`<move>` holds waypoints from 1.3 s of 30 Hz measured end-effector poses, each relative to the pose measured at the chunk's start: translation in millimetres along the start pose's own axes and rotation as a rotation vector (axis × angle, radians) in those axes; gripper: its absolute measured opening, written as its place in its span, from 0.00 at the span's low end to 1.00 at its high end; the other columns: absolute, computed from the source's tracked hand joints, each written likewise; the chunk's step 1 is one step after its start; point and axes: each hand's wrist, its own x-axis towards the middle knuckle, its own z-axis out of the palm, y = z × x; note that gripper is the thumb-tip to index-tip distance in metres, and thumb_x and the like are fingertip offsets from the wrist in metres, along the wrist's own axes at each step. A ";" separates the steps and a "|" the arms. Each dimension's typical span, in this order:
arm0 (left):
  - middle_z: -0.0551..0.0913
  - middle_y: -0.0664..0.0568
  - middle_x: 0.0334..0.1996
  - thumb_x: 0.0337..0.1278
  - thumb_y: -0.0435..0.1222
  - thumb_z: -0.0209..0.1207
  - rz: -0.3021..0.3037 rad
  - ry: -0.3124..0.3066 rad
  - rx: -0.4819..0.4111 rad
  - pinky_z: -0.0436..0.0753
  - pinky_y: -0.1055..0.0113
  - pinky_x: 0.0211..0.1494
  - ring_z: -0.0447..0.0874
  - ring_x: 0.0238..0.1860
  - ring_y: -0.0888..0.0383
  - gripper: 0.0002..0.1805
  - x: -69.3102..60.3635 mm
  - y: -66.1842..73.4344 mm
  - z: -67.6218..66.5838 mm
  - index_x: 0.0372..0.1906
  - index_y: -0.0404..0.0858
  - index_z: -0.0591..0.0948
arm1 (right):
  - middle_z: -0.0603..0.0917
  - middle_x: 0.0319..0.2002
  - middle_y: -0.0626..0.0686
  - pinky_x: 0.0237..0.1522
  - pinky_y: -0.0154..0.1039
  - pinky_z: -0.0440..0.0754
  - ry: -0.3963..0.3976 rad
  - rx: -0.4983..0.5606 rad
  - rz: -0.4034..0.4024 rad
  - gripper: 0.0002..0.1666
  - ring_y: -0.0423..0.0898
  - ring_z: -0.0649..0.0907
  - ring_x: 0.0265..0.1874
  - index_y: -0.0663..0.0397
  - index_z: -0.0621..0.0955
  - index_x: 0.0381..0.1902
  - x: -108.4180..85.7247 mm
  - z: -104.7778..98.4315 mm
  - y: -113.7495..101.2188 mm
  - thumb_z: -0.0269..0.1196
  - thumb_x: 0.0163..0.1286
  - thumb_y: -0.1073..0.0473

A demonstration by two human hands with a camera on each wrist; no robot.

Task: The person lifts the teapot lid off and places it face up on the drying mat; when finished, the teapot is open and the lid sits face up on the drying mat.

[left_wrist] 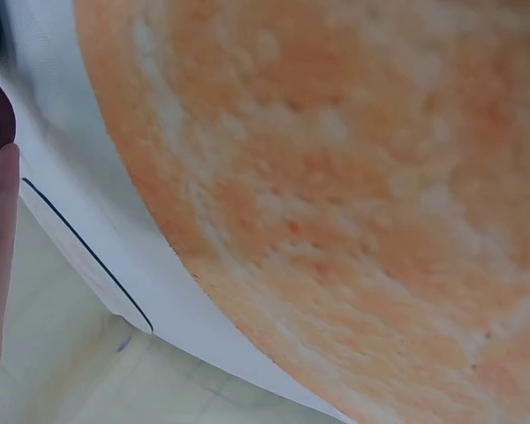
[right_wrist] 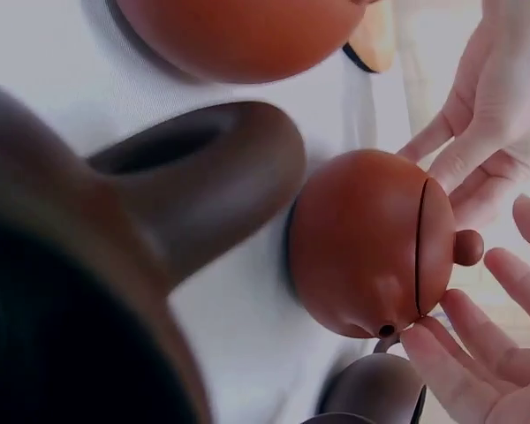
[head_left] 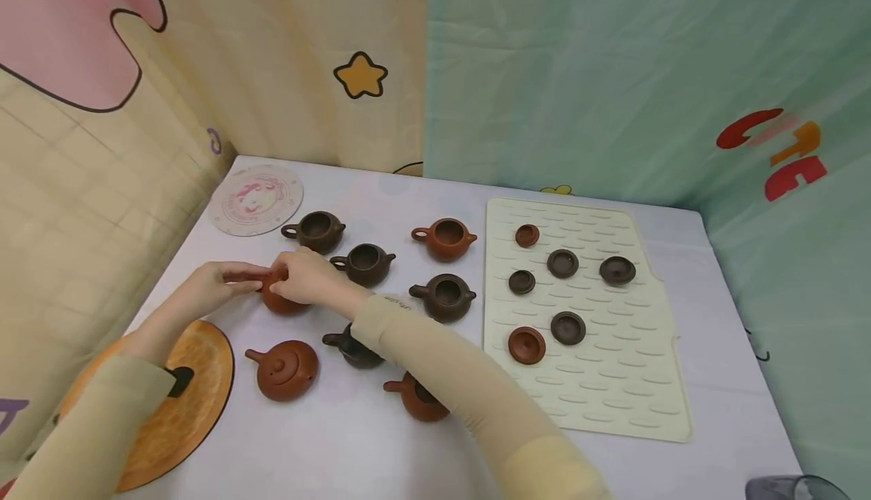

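Observation:
A reddish-brown clay teapot (head_left: pixel 282 302) stands at the table's left between both hands. In the right wrist view its lid (right_wrist: pixel 437 252) sits on top, with a round knob (right_wrist: pixel 468 248). My left hand (head_left: pixel 197 292) pinches the teapot's handle (left_wrist: pixel 4 146), a fingertip showing through the loop in the left wrist view. With fingers spread, my right hand (head_left: pixel 306 277) is at the lid and spout side; fingertips touch or nearly touch the lid's edge, and the thumb is apart from the knob. Nearer me is another reddish teapot (head_left: pixel 289 371) with its lid on.
Several lidless teapots, including a dark one (head_left: pixel 445 297) and a reddish one (head_left: pixel 445 239), stand mid-table. A cream mat (head_left: pixel 612 356) at right bears several loose lids. An orange round board (head_left: pixel 197 409) lies under my left forearm; a pink round mat (head_left: pixel 255 199) lies at the back left.

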 end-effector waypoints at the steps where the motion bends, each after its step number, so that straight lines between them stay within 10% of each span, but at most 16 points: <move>1: 0.85 0.36 0.51 0.61 0.39 0.64 -0.001 -0.005 -0.003 0.71 0.84 0.44 0.63 0.40 0.91 0.19 0.8 0.5 0.8 0.54 0.34 0.83 | 0.84 0.50 0.42 0.48 0.25 0.74 0.002 -0.024 0.013 0.17 0.35 0.78 0.51 0.43 0.82 0.55 0.8 1.0 -0.5 0.63 0.69 0.50; 17: 0.86 0.38 0.50 0.60 0.40 0.65 -0.013 -0.029 0.034 0.73 0.78 0.45 0.64 0.41 0.90 0.19 0.4 4.0 -2.7 0.54 0.35 0.84 | 0.88 0.40 0.36 0.43 0.20 0.75 0.084 -0.108 0.080 0.08 0.31 0.81 0.44 0.40 0.87 0.42 6.5 3.9 -6.7 0.67 0.66 0.51; 28: 0.85 0.36 0.50 0.59 0.38 0.66 -0.015 -0.003 0.074 0.78 0.61 0.51 0.82 0.53 0.48 0.19 2.1 7.7 -0.3 0.53 0.34 0.84 | 0.87 0.38 0.39 0.39 0.23 0.76 0.122 -0.085 0.091 0.06 0.33 0.82 0.39 0.43 0.86 0.38 3.6 2.2 -8.4 0.67 0.66 0.51; 34: 0.84 0.32 0.49 0.61 0.35 0.63 -0.028 -0.021 0.061 0.75 0.41 0.55 0.77 0.56 0.31 0.19 2.2 8.1 -1.7 0.54 0.29 0.81 | 0.87 0.37 0.40 0.36 0.21 0.71 0.149 0.100 0.109 0.06 0.33 0.80 0.36 0.44 0.86 0.38 0.8 -5.1 -4.5 0.66 0.68 0.51; 39: 0.84 0.31 0.47 0.62 0.35 0.63 -0.034 -0.034 0.053 0.74 0.37 0.56 0.77 0.55 0.29 0.19 1.0 5.9 -2.9 0.53 0.26 0.80 | 0.85 0.38 0.46 0.33 0.27 0.82 0.056 0.600 0.145 0.08 0.37 0.83 0.33 0.53 0.85 0.41 -6.9 -13.4 2.4 0.65 0.69 0.56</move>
